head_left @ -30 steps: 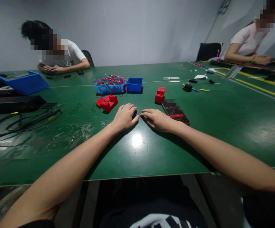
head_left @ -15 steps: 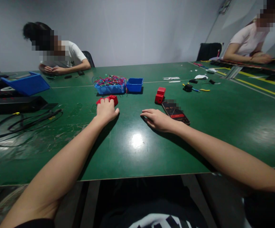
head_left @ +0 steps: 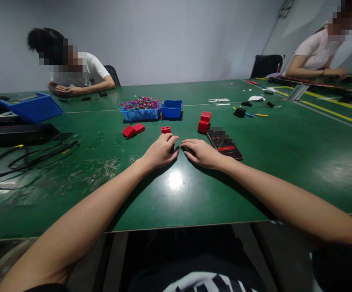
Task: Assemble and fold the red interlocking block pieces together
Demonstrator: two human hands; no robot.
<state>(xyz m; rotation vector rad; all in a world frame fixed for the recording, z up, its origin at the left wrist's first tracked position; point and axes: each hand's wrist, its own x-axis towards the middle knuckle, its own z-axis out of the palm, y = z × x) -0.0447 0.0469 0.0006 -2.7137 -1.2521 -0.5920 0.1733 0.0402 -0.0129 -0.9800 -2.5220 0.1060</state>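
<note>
My left hand (head_left: 161,151) is at mid-table with its fingers curled round a red block (head_left: 165,129), whose holed top shows past the knuckles; the fingers hide the rest. My right hand (head_left: 202,153) rests on the table just to the right, fingers loosely stretched and thumb apart, holding nothing. Two more red blocks (head_left: 133,130) lie touching each other on the left. Beyond my right hand, a stack of red blocks (head_left: 204,122) stands beside a phone (head_left: 226,147) with a lit screen.
A blue bin (head_left: 141,115) heaped with coloured wires adjoins a smaller blue bin (head_left: 172,109). Black cables (head_left: 26,162) and a tilted blue tray (head_left: 33,107) are at left. Pliers (head_left: 254,115) lie at right. Two people sit across the table (head_left: 285,158).
My left hand has moved right from the red blocks on the left, bringing one block with it and leaving two behind. My right hand has stayed nearly still.
</note>
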